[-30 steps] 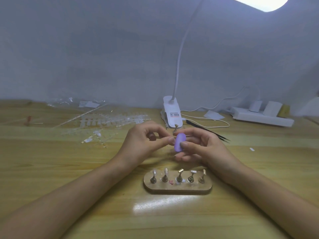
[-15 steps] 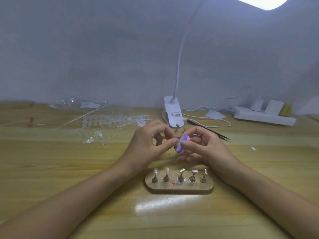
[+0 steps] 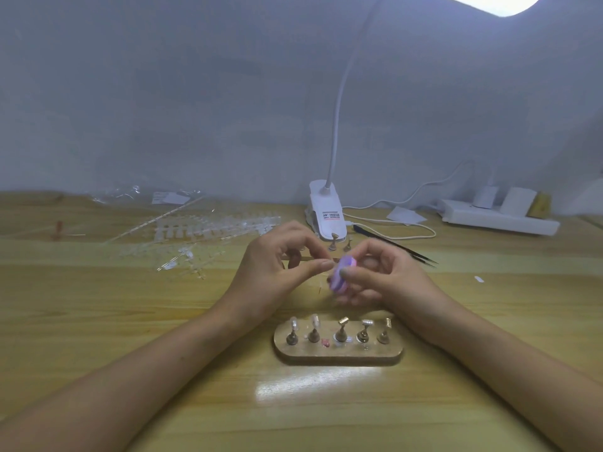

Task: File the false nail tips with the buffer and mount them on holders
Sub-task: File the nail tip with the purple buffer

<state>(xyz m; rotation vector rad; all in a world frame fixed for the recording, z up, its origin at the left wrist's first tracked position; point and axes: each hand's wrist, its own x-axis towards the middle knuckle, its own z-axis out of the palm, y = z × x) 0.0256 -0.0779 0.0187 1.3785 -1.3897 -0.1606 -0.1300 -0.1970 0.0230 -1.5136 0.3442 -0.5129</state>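
Observation:
My right hand (image 3: pixel 381 275) grips a small purple buffer (image 3: pixel 340 275) above the wooden table. My left hand (image 3: pixel 277 269) pinches its thumb and forefinger together right against the buffer; the nail tip between them is too small to make out. In front of both hands lies an oval wooden base (image 3: pixel 337 352) with several metal holders; two on the left, such as the holder (image 3: pixel 292 331), carry clear nail tips. Two loose holders (image 3: pixel 339 244) stand by the lamp clamp.
A white clip lamp (image 3: pixel 328 216) with a bent neck stands behind the hands. Black tweezers (image 3: pixel 396 246) lie to its right, a white power strip (image 3: pixel 496 218) at the far right. Clear strips of nail tips (image 3: pixel 208 236) and plastic wrapping are scattered at the left.
The buffer has tilted and shifted slightly in my right hand against my left fingertips. Both hands stay in about the same place.

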